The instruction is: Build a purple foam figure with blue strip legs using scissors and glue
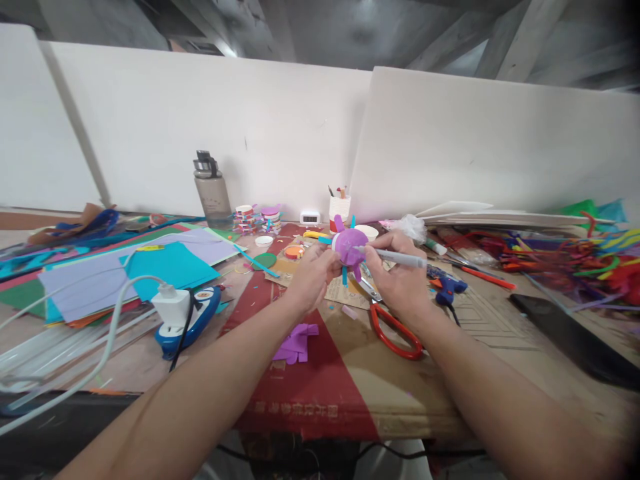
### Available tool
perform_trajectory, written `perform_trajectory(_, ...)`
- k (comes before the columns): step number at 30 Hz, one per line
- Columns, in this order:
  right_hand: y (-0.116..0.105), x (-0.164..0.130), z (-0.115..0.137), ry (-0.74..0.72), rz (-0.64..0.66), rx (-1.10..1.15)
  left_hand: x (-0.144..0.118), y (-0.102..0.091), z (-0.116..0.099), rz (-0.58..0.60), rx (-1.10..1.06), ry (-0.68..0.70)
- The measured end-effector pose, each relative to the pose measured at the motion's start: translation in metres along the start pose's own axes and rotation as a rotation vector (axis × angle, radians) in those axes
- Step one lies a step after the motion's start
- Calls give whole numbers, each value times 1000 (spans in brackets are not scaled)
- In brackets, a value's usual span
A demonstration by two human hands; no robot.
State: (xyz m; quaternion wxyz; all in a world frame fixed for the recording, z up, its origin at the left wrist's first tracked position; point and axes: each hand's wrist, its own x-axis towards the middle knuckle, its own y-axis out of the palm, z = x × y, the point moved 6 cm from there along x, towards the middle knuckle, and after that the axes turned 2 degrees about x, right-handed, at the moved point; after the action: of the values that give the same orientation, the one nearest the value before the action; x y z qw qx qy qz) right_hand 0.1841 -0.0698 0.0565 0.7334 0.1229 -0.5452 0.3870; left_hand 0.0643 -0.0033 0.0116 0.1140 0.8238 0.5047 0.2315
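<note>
Behind, a white cup (339,209) holds pens; left hand (311,277) grips purple craft (349,248), right hand (395,273) pinches marker (400,258).

left hand (313,275): raised mid-frame, fingers curled, closed in a grip, palm turned inward | right hand (397,277): level with left, just beside it, fingers pinched closed in a writing grip | both forearms: bare, extended forward from lower frame, converging toward centre

A: The craft piece (350,248) is purple with teal strips, the marker (395,257) grey-white.
B: Scissors (395,330) have red handles, the glue gun (447,288) is blue, paper sheets (125,273) teal and lilac, scraps (296,342) purple
</note>
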Motion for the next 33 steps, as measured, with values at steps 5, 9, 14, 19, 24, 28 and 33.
perform_trajectory(5,1,0,0,10,4,-24,0,-3,0,-39,-30,4)
perform_trajectory(9,4,0,1,4,32,-70,0,-2,0,-32,-29,2)
perform_trajectory(14,1,0,-2,-16,-3,-109,0,-1,-2,-20,-35,7)
perform_trajectory(19,-1,1,-5,-7,-24,-76,-1,-2,-2,-41,-31,11)
perform_trajectory(24,0,0,-4,-28,-19,-85,0,-3,-2,-43,-52,15)
perform_trajectory(28,-3,0,-9,6,-45,-53,3,-9,-1,-66,-104,22)
perform_trajectory(33,-6,2,-14,37,-100,-1,12,-24,5,-139,-155,-35)
